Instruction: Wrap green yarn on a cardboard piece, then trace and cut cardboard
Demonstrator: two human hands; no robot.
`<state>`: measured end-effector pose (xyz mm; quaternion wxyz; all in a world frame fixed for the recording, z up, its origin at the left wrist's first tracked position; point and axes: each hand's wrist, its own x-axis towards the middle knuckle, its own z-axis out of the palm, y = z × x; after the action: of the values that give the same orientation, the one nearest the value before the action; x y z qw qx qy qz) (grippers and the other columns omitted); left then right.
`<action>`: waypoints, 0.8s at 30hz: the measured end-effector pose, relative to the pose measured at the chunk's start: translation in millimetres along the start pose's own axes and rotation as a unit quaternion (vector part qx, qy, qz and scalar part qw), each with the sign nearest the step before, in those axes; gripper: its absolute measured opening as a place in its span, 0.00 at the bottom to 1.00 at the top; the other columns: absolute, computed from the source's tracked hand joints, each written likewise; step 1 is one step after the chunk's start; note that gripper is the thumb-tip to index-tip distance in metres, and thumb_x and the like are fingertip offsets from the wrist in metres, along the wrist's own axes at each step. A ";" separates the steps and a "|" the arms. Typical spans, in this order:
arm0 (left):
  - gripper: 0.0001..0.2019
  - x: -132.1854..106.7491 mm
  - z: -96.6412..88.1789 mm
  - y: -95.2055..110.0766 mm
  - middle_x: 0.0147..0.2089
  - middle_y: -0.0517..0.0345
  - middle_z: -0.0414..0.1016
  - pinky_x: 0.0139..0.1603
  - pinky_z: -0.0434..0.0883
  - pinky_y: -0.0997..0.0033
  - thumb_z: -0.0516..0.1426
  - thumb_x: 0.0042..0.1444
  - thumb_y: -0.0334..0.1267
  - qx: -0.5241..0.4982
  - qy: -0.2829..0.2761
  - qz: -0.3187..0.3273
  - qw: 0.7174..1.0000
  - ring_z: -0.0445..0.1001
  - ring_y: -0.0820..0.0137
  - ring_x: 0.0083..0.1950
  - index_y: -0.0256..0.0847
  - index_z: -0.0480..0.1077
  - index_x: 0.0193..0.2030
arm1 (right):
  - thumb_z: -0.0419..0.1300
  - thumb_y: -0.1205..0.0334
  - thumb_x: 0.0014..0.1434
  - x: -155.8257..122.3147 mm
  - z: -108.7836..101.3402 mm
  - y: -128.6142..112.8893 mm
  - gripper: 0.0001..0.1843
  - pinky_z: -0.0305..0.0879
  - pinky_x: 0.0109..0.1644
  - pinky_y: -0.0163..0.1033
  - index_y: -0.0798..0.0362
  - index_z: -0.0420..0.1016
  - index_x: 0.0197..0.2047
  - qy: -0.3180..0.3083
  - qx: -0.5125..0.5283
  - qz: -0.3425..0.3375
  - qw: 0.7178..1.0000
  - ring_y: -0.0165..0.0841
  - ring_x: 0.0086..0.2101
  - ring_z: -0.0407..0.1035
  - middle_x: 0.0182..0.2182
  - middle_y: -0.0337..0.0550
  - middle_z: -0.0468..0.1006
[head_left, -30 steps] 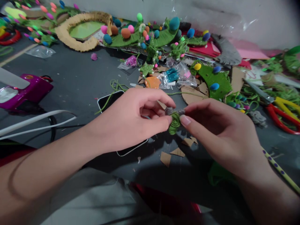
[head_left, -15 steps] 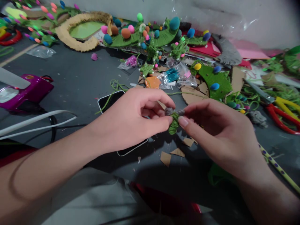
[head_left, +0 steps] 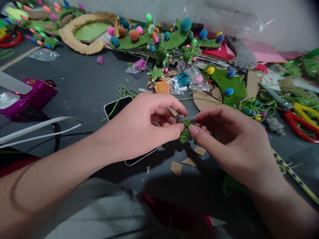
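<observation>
A small piece wrapped in green yarn (head_left: 184,135), with grey yarn ends at its top, is pinched between both hands above the dark table. My left hand (head_left: 147,122) grips its left side between thumb and fingers. From the right, my right hand (head_left: 231,139) presses it with the thumb tip and index finger. A phone (head_left: 119,106) with a white edge lies under my left hand, partly covered. Loose green yarn (head_left: 122,91) curls beside it. Brown cardboard scraps (head_left: 176,168) lie just below the wrapped piece.
Red-and-yellow-handled scissors (head_left: 296,121) lie at the right. Green yarn-wrapped shapes with coloured balls (head_left: 174,38) and a tan ring (head_left: 86,48) line the back. Packets of clay (head_left: 163,87) sit mid-table. A purple device (head_left: 37,96) and white cable (head_left: 45,125) are at the left.
The right thumb has shifted very slightly left along the green yarn-wrapped piece. Both hands otherwise keep their places and their grip.
</observation>
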<state>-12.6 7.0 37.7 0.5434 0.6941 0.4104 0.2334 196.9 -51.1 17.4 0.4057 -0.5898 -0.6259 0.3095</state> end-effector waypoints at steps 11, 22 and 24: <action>0.10 0.0 0.1 -0.2 0.36 0.60 0.84 0.39 0.80 0.70 0.66 0.60 0.38 -0.001 -0.008 -0.001 1.000 0.83 0.68 0.37 0.43 0.78 0.48 | 0.74 0.61 0.57 -1.3 -0.3 2.0 0.10 0.68 0.33 0.42 0.46 0.78 0.41 -0.002 0.013 0.012 1.000 0.34 0.31 0.71 0.34 0.38 0.81; 0.09 -0.5 0.3 -2.9 0.35 0.61 0.84 0.35 0.78 0.75 0.66 0.61 0.37 0.023 -0.006 0.010 1.000 0.82 0.71 0.36 0.43 0.78 0.48 | 0.73 0.60 0.57 -0.7 1.5 1.2 0.10 0.67 0.32 0.41 0.48 0.78 0.40 0.003 0.013 0.018 1.000 0.32 0.29 0.70 0.32 0.38 0.80; 0.09 0.0 1.2 -2.7 0.35 0.62 0.83 0.35 0.78 0.76 0.65 0.60 0.37 0.025 -0.004 0.011 1.000 0.82 0.71 0.35 0.43 0.78 0.48 | 0.73 0.60 0.57 -0.9 2.0 1.9 0.10 0.67 0.32 0.41 0.48 0.78 0.40 0.004 0.012 0.018 1.000 0.32 0.29 0.70 0.33 0.38 0.80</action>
<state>-12.6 6.5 34.8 0.5251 0.7128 0.4060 0.2265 196.1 -51.6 14.7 0.4097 -0.5975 -0.6098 0.3214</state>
